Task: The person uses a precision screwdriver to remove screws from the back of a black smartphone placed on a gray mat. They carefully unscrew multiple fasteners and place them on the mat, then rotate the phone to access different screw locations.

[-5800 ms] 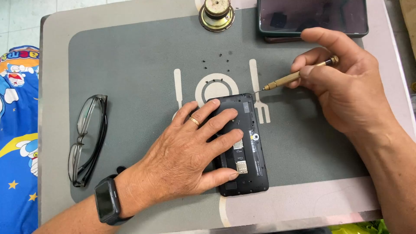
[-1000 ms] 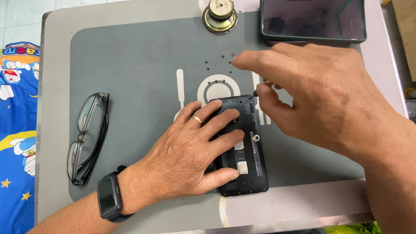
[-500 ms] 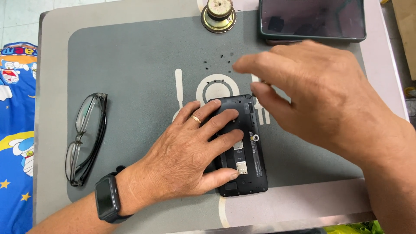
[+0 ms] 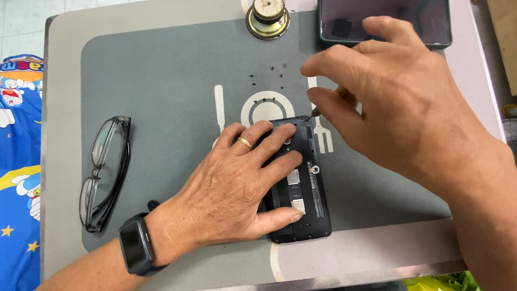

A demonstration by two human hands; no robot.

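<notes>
Opened smartphone [image 4: 301,183], back cover off, lies face down near the 6 o'clock edge of the grey mat [image 4: 161,81], top end over the mat's white plate-and-cutlery print. Left hand [image 4: 237,188] lies flat on the phone's left half, fingers spread, thumb along the lower end; pressing down, not a closed grip. Gold ring on one finger, black smartwatch [image 4: 134,245] on that wrist. Right hand [image 4: 398,113] hovers at 1 o'clock from the phone, grip pinched on a thin screwdriver [image 4: 326,102]; only a bit of the brass shaft and the dark tip show, tip at the phone's top right corner, can't tell if touching. Loose black screws [image 4: 271,69] scattered on the mat at 12 o'clock from the phone. Small round speaker [image 4: 267,17] at the mat's far edge, 12 o'clock. Dark-screened tablet or phone [image 4: 344,19] at 1 o'clock, partly behind the right hand. Folded black-framed glasses [image 4: 105,170] at 9 o'clock, well apart from the phone. Surface [image 4: 59,64] is a light grey tabletop with rounded corners. Room: pale tiled floor beyond, blue cartoon-print fabric [image 4: 19,161] along the left edge.
</notes>
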